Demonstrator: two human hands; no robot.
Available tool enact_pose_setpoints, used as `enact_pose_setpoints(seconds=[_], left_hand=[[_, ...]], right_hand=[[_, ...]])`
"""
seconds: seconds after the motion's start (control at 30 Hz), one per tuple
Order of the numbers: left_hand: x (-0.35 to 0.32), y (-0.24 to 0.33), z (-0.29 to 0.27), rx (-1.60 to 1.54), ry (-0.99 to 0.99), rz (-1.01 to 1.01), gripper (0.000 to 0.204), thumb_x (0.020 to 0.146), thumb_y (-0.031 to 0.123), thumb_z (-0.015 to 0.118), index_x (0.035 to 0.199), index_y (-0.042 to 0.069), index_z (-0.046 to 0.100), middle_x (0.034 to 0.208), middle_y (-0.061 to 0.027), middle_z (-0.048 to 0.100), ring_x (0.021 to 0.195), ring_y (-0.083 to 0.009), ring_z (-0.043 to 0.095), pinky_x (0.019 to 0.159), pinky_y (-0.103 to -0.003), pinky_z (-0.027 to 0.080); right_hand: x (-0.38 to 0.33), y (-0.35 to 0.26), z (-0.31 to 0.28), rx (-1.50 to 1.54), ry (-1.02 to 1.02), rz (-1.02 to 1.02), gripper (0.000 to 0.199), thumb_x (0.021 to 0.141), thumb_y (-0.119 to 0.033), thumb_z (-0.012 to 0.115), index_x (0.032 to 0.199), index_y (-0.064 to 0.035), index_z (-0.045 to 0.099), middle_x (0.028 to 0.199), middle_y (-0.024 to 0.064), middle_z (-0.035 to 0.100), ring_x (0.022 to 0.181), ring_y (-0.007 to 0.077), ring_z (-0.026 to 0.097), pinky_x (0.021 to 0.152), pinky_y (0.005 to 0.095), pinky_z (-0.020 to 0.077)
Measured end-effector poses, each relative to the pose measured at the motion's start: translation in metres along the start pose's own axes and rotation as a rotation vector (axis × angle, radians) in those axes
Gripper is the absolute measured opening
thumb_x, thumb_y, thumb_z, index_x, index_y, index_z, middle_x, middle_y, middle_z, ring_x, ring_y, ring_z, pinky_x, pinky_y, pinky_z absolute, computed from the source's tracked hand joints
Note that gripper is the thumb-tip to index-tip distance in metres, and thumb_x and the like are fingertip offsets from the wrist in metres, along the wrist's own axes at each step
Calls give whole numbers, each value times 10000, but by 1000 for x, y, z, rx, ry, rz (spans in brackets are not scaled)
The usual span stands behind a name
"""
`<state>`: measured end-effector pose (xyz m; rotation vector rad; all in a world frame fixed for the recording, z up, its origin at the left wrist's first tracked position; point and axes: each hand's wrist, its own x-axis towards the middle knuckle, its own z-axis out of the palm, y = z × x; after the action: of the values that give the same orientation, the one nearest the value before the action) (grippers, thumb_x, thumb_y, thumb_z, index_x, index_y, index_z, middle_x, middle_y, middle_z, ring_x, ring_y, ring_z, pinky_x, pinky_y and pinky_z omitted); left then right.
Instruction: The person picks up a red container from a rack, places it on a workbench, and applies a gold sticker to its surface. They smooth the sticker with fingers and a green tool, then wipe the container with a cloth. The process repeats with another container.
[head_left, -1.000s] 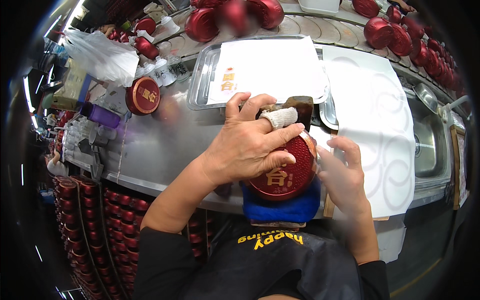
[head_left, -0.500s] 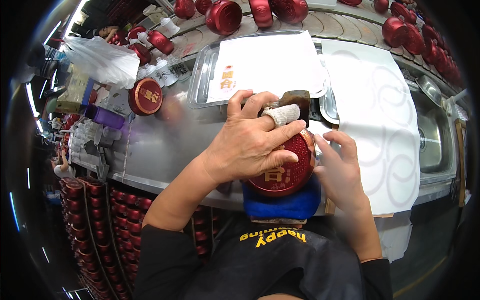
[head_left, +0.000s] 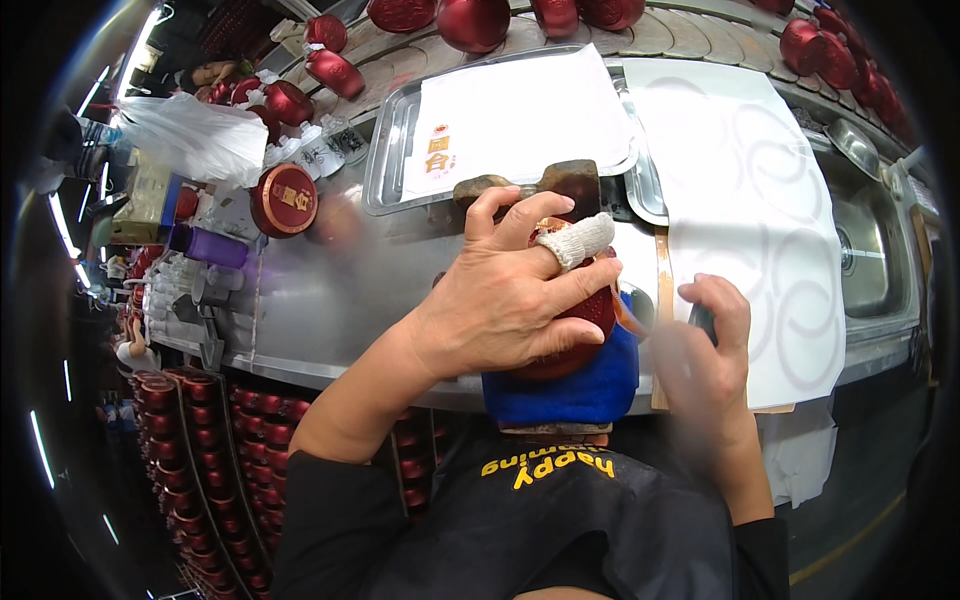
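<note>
Beneath my left hand (head_left: 510,285) lies a shiny dark red round bottle (head_left: 592,318), its face mostly covered by my fingers and thumb. A white knitted finger sleeve (head_left: 580,240) is on one finger of this hand. The bottle rests on a blue cloth pad (head_left: 570,392), against a worn dark two-lobed support (head_left: 572,183). From the bottle's right edge a thin orange-tinted strip (head_left: 628,312) curls away toward my right hand (head_left: 722,345). The right fingers are curled around a small dark object (head_left: 703,322); a blur hides the thumb and the strip's end.
Behind my hands a metal tray (head_left: 378,180) carries a white sheet (head_left: 520,120) with gold-red decals. To the right are a larger white sheet (head_left: 750,190) and a sink (head_left: 875,265). Another red round bottle (head_left: 284,200) stands left; several more line the slatted conveyor (head_left: 690,45).
My right hand has moved right and away from the bottle, and the strip now stands off its edge. My left hand covers more of the bottle's face. The whole view has shifted slightly.
</note>
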<state>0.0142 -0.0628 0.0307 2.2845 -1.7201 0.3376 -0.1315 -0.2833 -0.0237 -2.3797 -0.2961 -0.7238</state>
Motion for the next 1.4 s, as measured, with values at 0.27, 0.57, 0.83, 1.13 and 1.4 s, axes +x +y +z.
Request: enact_pose_setpoints(seconds=[0.27, 0.57, 0.83, 1.13, 1.4], left_hand=[[-3, 8, -11, -219, -112, 101, 514, 954, 586, 602, 1253, 185, 717, 1249, -105, 701, 1331, -339, 473, 1134, -538, 260], [-9, -3, -10, -3, -56, -72, 582, 969, 561, 596, 1380, 155, 661, 1330, -83, 695, 1346, -332, 469, 1175, -529, 207], [-6, -3, -10, 3, -68, -66, 583, 960, 554, 605, 1374, 147, 666, 1346, -83, 686, 1335, -330, 476, 1174, -531, 208], [-2, 17, -6, -7, -99, 4, 532, 938, 574, 606, 1259, 161, 701, 1310, -108, 670, 1328, -332, 483, 1151, -552, 248], [-16, 34, -27, -366, -214, 55, 494, 943, 558, 650, 1163, 126, 747, 1209, -94, 715, 1267, -333, 540, 1107, -588, 301]], right_hand=[[-5, -2, -39, 507, -243, 97, 385, 912, -333, 766, 1124, -16, 722, 1253, 168, 575, 1166, 354, 563, 989, 460, 479], [5, 13, 19, 257, -166, 29, 519, 935, -269, 721, 1417, -101, 627, 1256, 183, 540, 1145, 370, 551, 989, 467, 471], [4, 7, 13, 189, -170, 28, 567, 858, -232, 771, 1401, -139, 633, 1271, 174, 536, 1195, 384, 543, 1007, 505, 447], [-11, 12, -8, 369, -206, -22, 464, 872, -315, 776, 1235, -35, 708, 1262, 189, 555, 1164, 379, 557, 1006, 487, 467], [12, 11, -12, 355, -159, 140, 496, 914, -264, 754, 1361, -68, 661, 1298, 189, 537, 1169, 345, 553, 935, 429, 483]])
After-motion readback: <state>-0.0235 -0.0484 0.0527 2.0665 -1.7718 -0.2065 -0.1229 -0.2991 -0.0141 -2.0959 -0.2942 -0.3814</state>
